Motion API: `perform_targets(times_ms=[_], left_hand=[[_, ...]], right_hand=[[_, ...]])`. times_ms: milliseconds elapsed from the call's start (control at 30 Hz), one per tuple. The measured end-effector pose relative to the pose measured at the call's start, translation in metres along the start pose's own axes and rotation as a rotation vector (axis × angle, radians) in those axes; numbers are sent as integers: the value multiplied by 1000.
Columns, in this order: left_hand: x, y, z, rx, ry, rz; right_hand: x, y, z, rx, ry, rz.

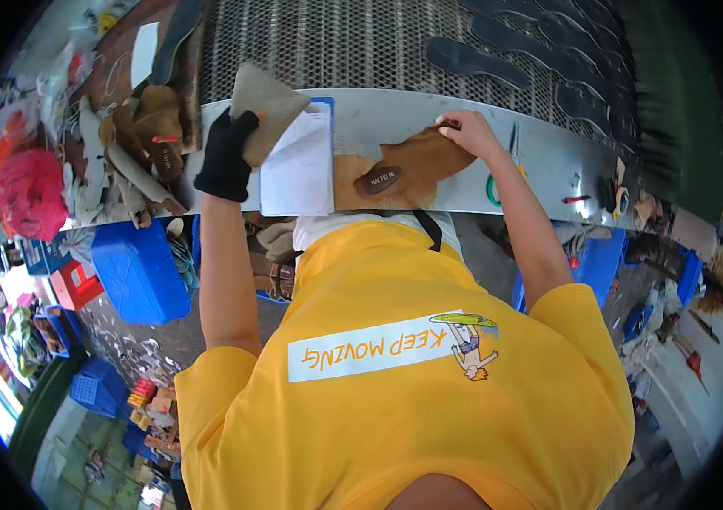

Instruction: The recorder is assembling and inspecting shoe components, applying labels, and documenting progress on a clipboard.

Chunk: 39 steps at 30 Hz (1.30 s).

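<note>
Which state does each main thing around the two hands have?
Grey piece: raised, tilted
Left hand: black-gloved, gripping grey piece
Brown piece: dark patch facing up
Right hand: bare, touching brown piece
White papers: lying, partly hidden
Green-handled scissors: partly hidden, opening unclear
Dark flat pieces: lying on mesh

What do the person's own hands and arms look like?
The left hand wears a black glove ending at the wrist; the right hand is ungloved. Both forearms are bare, below plain yellow short sleeves.
</note>
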<state>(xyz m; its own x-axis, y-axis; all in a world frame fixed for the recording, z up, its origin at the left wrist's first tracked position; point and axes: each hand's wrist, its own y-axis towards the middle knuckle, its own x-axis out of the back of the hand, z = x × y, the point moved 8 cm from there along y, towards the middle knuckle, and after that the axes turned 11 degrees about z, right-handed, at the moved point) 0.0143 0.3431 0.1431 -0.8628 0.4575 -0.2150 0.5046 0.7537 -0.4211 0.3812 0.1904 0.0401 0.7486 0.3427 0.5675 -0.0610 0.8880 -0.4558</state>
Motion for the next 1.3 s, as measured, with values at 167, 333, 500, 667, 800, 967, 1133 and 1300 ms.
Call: perform_targets(times_ms=[167, 333, 500, 667, 800, 967, 1133, 1300], left_hand=[[-60, -4, 12, -295, 398, -97], [-156, -13, 5, -491, 1101, 93], [-233, -5, 78, -507, 1289, 460], [-275, -15, 105, -492, 1389, 691], [-268, 9, 127, -347, 1481, 559], [-275, 27, 125, -301, 1384, 274], [-289, 32, 150, -24, 1833, 44], [-371, 26, 112, -76, 1523, 116]], right_hand=[[36, -51, 27, 142, -336, -579], [30, -85, 12, -232, 144, -352], [-32, -83, 24, -62, 649, -183], [59, -225, -114, -299, 674, -677], [147, -422, -246, -421, 957, -1278], [244, -623, -388, -476, 849, -1811], [383, -693, -483, -435, 679, -1769], [429, -799, -599, -427, 896, -1548]])
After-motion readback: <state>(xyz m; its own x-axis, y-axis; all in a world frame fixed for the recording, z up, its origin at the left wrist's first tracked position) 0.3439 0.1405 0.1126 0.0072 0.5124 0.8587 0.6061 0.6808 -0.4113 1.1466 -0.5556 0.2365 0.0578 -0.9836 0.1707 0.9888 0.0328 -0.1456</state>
